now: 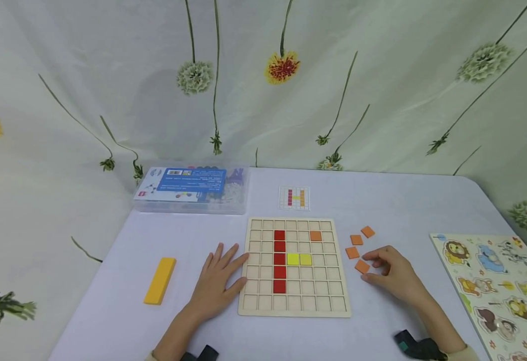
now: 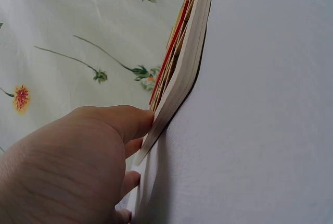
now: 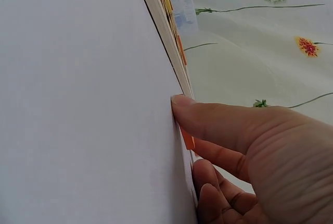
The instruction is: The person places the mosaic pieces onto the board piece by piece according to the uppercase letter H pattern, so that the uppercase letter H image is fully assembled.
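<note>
A wooden grid board (image 1: 294, 303) holds a column of red tiles (image 1: 279, 259), two yellow tiles (image 1: 299, 259) and one orange tile (image 1: 315, 235). The left hand (image 1: 214, 288), fingers spread, touches the board's left edge; its thumb meets the rim in the left wrist view. Right of the board, several loose orange tiles (image 1: 356, 239) lie on the cloth. The right hand (image 1: 391, 276) has its thumb and index finger apart at either side of the nearest orange tile (image 1: 361, 266). In the right wrist view, that tile (image 3: 188, 139) shows behind the thumb.
Behind the board lies a small pattern card (image 1: 294, 198). A clear plastic case (image 1: 190, 190) with a blue label stands at the back left. A yellow block (image 1: 160, 281) lies left of the left hand, and an animal picture board (image 1: 500, 296) lies at the far right.
</note>
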A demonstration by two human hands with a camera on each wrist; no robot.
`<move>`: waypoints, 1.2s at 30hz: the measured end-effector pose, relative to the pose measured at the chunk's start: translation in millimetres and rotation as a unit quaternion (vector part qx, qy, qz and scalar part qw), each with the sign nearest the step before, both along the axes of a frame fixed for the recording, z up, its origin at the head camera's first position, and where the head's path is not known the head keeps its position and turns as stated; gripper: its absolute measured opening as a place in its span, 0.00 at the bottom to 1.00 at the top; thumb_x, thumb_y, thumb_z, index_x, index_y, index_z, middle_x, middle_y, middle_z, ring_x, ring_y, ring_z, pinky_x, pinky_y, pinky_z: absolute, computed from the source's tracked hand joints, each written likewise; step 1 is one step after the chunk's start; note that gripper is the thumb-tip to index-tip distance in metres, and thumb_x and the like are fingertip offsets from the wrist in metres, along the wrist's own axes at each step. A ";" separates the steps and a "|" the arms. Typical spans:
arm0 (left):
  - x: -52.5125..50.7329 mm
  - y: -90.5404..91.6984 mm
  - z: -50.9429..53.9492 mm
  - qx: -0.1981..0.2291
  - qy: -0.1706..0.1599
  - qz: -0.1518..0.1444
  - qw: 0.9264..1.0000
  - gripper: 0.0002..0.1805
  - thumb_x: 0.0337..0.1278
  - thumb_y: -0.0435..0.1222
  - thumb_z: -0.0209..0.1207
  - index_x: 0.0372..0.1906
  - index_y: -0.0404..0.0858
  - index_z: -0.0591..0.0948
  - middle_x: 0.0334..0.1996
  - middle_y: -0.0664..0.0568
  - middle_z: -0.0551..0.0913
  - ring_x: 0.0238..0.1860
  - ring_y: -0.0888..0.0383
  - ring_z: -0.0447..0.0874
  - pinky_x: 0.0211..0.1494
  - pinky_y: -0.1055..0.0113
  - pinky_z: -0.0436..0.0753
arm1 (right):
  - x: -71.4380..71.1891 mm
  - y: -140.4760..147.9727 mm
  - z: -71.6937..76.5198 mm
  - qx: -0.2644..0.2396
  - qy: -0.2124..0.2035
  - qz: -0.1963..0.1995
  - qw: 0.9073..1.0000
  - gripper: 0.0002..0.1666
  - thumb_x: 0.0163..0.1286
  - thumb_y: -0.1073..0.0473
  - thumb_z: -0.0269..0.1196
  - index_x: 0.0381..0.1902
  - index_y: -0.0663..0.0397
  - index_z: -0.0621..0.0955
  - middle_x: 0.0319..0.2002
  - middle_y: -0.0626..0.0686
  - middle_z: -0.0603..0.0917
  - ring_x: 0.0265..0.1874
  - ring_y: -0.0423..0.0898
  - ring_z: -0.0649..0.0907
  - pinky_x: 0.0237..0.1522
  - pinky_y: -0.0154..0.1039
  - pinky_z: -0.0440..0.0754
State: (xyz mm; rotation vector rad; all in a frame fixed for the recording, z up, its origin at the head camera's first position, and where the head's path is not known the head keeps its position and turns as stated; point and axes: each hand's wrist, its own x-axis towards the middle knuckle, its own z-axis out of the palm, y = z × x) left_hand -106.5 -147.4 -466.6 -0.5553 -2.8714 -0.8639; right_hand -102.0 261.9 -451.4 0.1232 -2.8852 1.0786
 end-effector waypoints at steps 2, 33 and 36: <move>0.3 -0.5 -0.3 -0.001 0.000 0.001 1.000 0.28 0.60 0.44 0.60 0.66 0.45 0.75 0.72 0.43 0.66 0.77 0.35 0.47 0.74 0.35 0.46 | -0.4 -0.6 0.5 0.000 0.001 0.000 1.000 0.22 0.49 0.60 0.77 0.44 0.55 0.84 0.38 0.49 0.78 0.33 0.37 0.73 0.32 0.29 0.73; -0.1 -1.0 -1.0 -0.002 0.003 0.003 1.000 0.28 0.59 0.44 0.61 0.66 0.46 0.75 0.72 0.44 0.66 0.77 0.36 0.47 0.75 0.37 0.47 | -5.2 -5.1 31.5 -0.006 0.072 -0.004 0.997 0.18 0.55 0.74 0.69 0.45 0.61 0.84 0.38 0.54 0.84 0.32 0.35 0.80 0.32 0.28 0.80; 1.0 -0.5 -0.2 -0.002 0.001 0.003 1.000 0.28 0.59 0.44 0.60 0.66 0.46 0.75 0.72 0.44 0.67 0.77 0.36 0.47 0.75 0.36 0.47 | -11.4 -10.0 38.9 -0.003 0.080 0.007 0.997 0.19 0.55 0.73 0.70 0.46 0.62 0.84 0.39 0.55 0.85 0.32 0.35 0.80 0.32 0.28 0.80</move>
